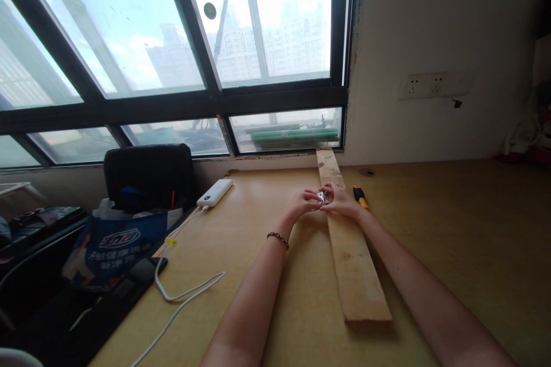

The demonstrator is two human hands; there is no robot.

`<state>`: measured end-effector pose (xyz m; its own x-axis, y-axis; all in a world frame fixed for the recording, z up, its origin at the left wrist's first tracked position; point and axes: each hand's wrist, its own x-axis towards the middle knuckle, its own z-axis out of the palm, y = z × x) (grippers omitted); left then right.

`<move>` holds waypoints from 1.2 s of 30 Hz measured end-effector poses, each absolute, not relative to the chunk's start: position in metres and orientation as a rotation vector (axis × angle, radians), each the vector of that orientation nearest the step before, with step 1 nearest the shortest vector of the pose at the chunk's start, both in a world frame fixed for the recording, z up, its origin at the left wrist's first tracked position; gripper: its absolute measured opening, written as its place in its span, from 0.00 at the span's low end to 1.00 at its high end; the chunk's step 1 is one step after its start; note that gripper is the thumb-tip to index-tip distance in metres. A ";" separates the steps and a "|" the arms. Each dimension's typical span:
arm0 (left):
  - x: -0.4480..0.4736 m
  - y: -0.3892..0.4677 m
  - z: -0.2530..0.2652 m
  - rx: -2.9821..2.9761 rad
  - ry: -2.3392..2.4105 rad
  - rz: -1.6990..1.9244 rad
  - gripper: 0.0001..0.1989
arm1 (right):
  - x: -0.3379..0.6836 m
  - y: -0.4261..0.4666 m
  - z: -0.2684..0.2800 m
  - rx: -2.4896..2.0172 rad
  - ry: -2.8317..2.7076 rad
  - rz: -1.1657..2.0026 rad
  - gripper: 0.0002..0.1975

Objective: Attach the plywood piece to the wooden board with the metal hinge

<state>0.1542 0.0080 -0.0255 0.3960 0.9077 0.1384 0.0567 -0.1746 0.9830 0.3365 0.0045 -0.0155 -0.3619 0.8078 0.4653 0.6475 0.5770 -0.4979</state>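
Observation:
A small shiny metal hinge (pixel 323 198), with what look like screw holes, is between my two hands at the left edge of a long wooden board (pixel 355 264). My left hand (pixel 303 202) has its fingertips closed on the hinge's left side. From the right, my right hand (pixel 338 199) lies across the board, with thumb and fingers closed around the hinge's other side. Just beyond my right wrist lies a screwdriver (pixel 360 197) with a black and yellow handle; its shaft is hidden. The board runs lengthwise away from me toward the window.
On the table (pixel 241 241), a white power bank (pixel 216 192) stands near the left edge, its white cable (pixel 189 297) trailing toward me. Left of the table are a black chair (pixel 148 178) and a blue bag (pixel 120 246). A wall socket panel (pixel 436 85) is at right.

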 end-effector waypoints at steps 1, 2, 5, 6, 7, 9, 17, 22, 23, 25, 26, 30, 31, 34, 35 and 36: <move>0.155 0.008 -0.025 1.577 0.914 0.964 0.15 | 0.337 0.005 -0.016 -1.159 -2.121 0.302 0.31; 0.155 0.009 -0.024 1.611 0.952 0.961 0.15 | 0.337 0.005 -0.016 -1.161 -2.122 0.304 0.31; 0.157 0.009 -0.020 1.768 1.094 0.972 0.12 | 0.337 0.005 -0.016 -1.151 -2.122 0.297 0.31; 0.157 0.009 -0.018 1.823 1.131 0.978 0.11 | 0.337 0.005 -0.016 -1.146 -2.122 0.290 0.31; 0.157 0.009 -0.017 1.870 1.156 0.986 0.10 | 0.337 0.005 -0.016 -1.142 -2.123 0.283 0.31; 0.157 0.008 -0.015 1.934 1.179 1.000 0.09 | 0.336 0.004 -0.016 -1.144 -2.122 0.277 0.30; 0.159 0.003 -0.006 1.948 1.183 1.000 0.09 | 0.335 0.004 -0.016 -1.164 -2.106 0.290 0.30; 0.161 0.003 -0.002 1.891 1.251 0.855 0.10 | 0.336 0.004 -0.016 -1.176 -2.111 0.285 0.30; 0.161 0.004 -0.002 1.881 1.268 0.841 0.10 | 0.336 0.004 -0.016 -1.182 -2.114 0.286 0.30; 0.162 0.006 -0.004 1.868 1.281 0.831 0.10 | 0.336 0.005 -0.016 -1.191 -2.122 0.287 0.31; 0.162 0.007 -0.005 1.862 1.274 0.828 0.10 | 0.336 0.006 -0.016 -1.191 -2.127 0.285 0.31; 0.159 0.008 -0.010 1.876 1.218 0.801 0.13 | 0.336 0.007 -0.017 -1.177 -2.147 0.270 0.31; 0.157 0.008 -0.011 1.892 1.204 0.804 0.14 | 0.336 0.006 -0.017 -1.175 -2.150 0.269 0.31; 0.153 0.008 -0.013 1.933 1.133 0.872 0.13 | 0.336 0.005 -0.016 -1.179 -2.142 0.268 0.30; 0.152 0.008 -0.014 1.925 1.104 0.907 0.13 | 0.336 0.004 -0.015 -1.182 -2.140 0.269 0.30; 0.152 0.009 -0.015 1.908 1.074 0.938 0.13 | 0.336 0.003 -0.015 -1.186 -2.140 0.269 0.30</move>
<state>0.1519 0.0087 -0.0150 0.3815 0.8944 0.2335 0.3522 -0.3742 0.8579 0.3360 0.0031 -0.0148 -0.3646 0.8134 0.4533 0.6759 0.5660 -0.4720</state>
